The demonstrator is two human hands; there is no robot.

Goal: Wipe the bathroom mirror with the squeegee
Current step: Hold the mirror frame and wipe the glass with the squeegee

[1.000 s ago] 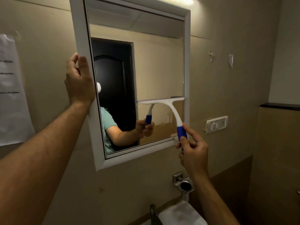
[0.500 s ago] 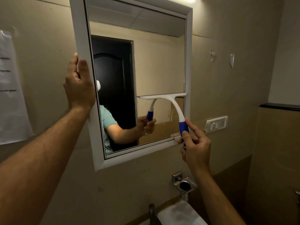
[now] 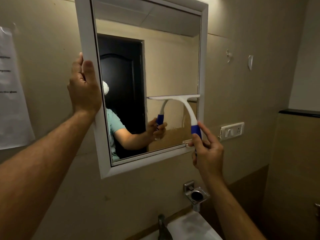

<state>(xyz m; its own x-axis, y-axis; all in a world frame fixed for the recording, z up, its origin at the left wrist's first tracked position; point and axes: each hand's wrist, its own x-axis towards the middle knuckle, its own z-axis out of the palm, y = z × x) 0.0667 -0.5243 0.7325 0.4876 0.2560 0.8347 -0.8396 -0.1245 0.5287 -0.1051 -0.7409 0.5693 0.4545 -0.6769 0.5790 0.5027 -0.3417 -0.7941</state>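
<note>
A white-framed mirror hangs on the beige wall. My left hand grips its left frame edge, thumb on the front and fingers round the side. My right hand pinches the blue grip of a white squeegee. The squeegee's blade lies flat on the glass in the lower right part of the mirror, reaching the right frame. Its curved neck runs down to my fingers near the mirror's bottom right corner. The glass reflects a dark door, my arm and the squeegee.
A metal holder is fixed to the wall below the mirror, above a white basin with a tap. A switch plate sits right of the mirror. A paper sheet hangs on the left wall.
The squeegee blade has moved up the glass a little, and my right hand rose with it. My left hand has kept its hold on the frame.
</note>
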